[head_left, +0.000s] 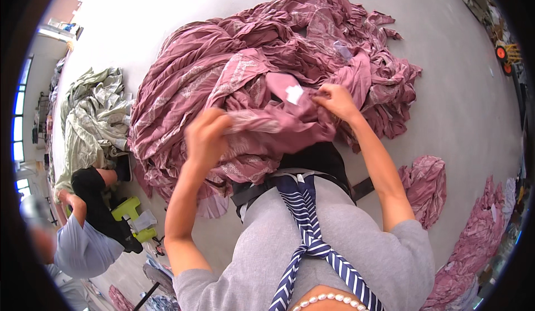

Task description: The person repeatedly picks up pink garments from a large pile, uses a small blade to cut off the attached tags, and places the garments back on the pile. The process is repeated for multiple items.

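Observation:
My left hand (207,135), slightly blurred, is closed on one end of a dusty-pink fabric piece (278,122) with a pale printed pattern. My right hand (337,102) pinches the same piece at its other side, so it stretches between both hands above my lap. Close to the right hand a small white label (294,93) shows against the pink cloth. Beneath and beyond lies a large tangled heap of matching pink fabric (223,49), spread over the grey floor.
To the left is a pile of pale green fabric (92,121). A seated person (89,244) is beside it, near a lime-green plastic object (129,213). Smaller pink bundles (426,188) lie at right. A cart with orange wheels (504,57) stands at the far right.

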Tool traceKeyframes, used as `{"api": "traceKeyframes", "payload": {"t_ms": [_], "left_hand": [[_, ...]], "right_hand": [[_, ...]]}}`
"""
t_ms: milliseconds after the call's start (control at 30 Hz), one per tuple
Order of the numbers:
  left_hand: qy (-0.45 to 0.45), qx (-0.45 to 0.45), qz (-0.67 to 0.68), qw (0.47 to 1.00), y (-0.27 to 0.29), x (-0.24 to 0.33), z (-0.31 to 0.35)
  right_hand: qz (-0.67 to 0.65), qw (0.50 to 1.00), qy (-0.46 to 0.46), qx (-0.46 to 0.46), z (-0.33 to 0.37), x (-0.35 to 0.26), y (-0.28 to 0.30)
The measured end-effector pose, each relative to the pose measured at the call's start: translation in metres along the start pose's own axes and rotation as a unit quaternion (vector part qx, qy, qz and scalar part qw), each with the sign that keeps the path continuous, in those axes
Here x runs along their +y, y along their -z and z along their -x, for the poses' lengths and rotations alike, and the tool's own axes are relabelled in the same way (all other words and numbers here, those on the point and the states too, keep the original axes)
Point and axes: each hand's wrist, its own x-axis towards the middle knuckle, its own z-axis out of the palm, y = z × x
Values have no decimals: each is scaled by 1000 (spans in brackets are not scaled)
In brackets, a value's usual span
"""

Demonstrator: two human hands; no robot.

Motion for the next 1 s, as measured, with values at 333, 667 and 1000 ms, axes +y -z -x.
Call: {"api": "traceKeyframes", "payload": {"t_ms": [333, 667, 1000], "left_hand": [[303, -445, 124, 834, 59, 17, 73], [276, -213, 237, 907, -72, -35, -23], [412, -237, 656, 586, -85, -19, -30]], "right_hand": [[-224, 963, 131, 74, 29, -77, 7], [-166, 950, 232, 129, 50, -99, 28], [-109, 933, 290, 180, 64, -101, 45]]}}
